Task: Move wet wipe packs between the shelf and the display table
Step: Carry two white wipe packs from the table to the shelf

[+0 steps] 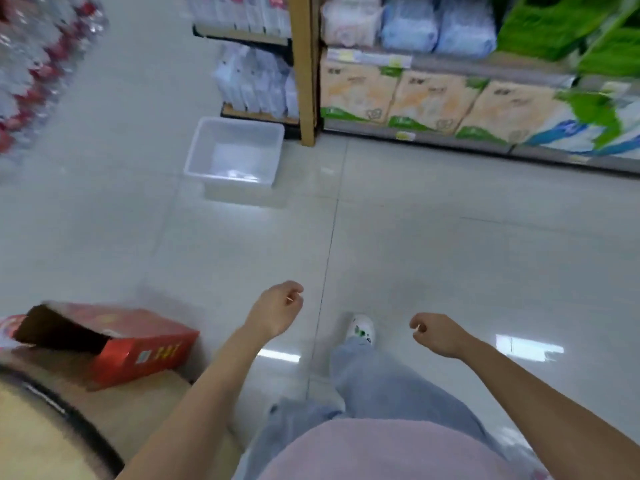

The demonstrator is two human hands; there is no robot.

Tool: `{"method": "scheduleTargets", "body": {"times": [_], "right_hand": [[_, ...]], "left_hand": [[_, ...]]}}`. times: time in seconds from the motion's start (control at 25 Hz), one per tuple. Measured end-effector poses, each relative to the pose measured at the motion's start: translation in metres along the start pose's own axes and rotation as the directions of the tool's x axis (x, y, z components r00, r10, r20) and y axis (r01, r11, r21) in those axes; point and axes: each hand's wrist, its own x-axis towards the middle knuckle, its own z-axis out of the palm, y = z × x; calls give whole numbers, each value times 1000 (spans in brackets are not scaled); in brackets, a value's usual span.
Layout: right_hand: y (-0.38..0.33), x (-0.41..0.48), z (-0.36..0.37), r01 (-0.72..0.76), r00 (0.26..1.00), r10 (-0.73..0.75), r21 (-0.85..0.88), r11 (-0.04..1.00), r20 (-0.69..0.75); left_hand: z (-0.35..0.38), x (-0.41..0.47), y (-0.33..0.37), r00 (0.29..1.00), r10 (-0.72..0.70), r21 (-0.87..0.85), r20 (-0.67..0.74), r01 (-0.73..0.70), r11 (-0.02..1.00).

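Hanging empty, left hand and right hand are held with fingers loosely curled on nothing, presumably freed for picking; packs, likely wipes, are stocked on the shelf, well apart.

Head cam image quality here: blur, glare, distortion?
Head view: motion blur smears the goods at far left and the green packs top right; left hand and right hand read fairly sharp; ceiling-light glare patches the floor; wide-angle tilts the shelf post.
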Motion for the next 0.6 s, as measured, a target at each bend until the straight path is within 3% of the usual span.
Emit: {"method": "scheduleTargets", "body": {"times": [0.12,0.4,0.6], "right_hand": [[14,31,-77,13,1000,-14,-52,999,-8],[-24,88,-263,186,932,-153,71,980,-330],[-41,141,-352,165,929,-109,134,977,-352]], "left_hand": [[14,45,58,991,39,96,127,-51,994],[-5,144,134,973,0,75,229,-18,997],[-60,268,211,963,85,89,256,-111,990]]}}
